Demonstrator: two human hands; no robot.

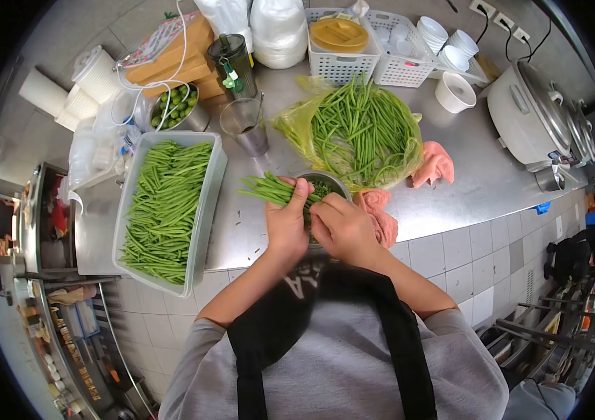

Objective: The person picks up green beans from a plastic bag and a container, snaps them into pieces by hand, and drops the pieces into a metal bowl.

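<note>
- Left hand: fingers closed around a bundle of green beans, thumb laid across it; bean ends stick out toward the tub side.
- Right hand: just beside the left, fingers bent and drawn together at the other end of the bundle. Exactly what they pinch: cannot tell.
- Metal bowl: beneath and behind the hands, near the front edge of the counter; small green pieces inside, rim partly hidden by the hands.
- Plastic tub: left of the hands, filled with beans; its near end projects past the counter's front edge.
- Strip between tub and bowl: metal surface with scattered trimmings, room for the left forearm.
- Yellow bag: open behind the bowl, long beans heaped inside; limits room on the far side.
- Pink cloths: one close against the bowl's right side, at the front edge; the other beside the bag.
- Right side: broad stretch of metal surface from the cloths to the large cooker.
- Clear cup: between tub and bag, beyond the bundle.
- Far edge: white baskets, white container, bowl of green limes.
</note>
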